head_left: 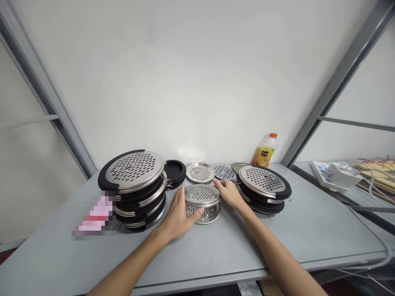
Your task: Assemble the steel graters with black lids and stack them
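A round metal grater plate (202, 194) with many holes sits raised above a shiny metal dish (210, 217) on the table. My left hand (180, 216) grips the plate's left edge, thumb at the front and fingers along the side. Across from it, my right hand (228, 192) holds the right edge with bent fingers, the tips partly hidden. Just behind lie another perforated metal plate (200, 173) and a slotted metal plate (224, 172).
On the left rises a tall stack of black-rimmed graters (135, 170); a shorter grater stack (262, 181) stands right. Black round trays (174, 172) and a juice bottle (267, 151) are by the wall. A blurred pink item (97, 216) lies far left. Metal posts (336, 82) flank the grey table (197, 259).
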A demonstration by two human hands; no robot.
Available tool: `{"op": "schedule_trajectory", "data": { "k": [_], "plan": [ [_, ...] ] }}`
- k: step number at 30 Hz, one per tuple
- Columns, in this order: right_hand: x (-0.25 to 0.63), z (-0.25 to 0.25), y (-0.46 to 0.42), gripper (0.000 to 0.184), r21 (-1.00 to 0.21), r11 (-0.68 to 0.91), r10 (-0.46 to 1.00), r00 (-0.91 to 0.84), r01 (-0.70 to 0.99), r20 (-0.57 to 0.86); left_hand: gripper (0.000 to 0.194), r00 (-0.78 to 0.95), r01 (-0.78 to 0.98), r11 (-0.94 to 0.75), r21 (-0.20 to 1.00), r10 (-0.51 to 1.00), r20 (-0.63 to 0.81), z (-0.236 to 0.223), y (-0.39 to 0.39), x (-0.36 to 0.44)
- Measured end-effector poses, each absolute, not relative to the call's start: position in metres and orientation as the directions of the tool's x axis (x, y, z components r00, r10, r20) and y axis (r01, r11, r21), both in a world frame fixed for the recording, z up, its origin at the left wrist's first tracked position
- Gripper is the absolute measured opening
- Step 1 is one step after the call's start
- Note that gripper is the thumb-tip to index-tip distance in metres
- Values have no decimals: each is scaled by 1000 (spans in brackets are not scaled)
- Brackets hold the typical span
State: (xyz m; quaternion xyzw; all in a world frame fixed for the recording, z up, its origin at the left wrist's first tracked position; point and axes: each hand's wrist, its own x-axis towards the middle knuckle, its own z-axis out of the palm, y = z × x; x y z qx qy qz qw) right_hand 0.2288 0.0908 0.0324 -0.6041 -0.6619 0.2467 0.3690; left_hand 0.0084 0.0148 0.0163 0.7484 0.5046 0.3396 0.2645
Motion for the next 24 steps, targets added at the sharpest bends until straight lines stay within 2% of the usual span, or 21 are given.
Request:
{"op": "schedule_trajectory", "data": {
  "k": [6,12,21,24],
  "plan": [
    [231,31,91,54,-690,144,985,-34,709,171,92,321,631,-371,681,924,206,18,12,7],
    [231,26,91,51,-598,182,973,-55,781,225,98,377,635,-398,662,908,184,20,11,2],
    [229,28,88,48,-592,220,946,-22,775,323,106,383,634,-431,642,896,224,24,10,4],
    [229,29,87,45,-593,227,949,-38,772,314,108,384,657,-419,627,901,201,24,11,5]
  ]
}}
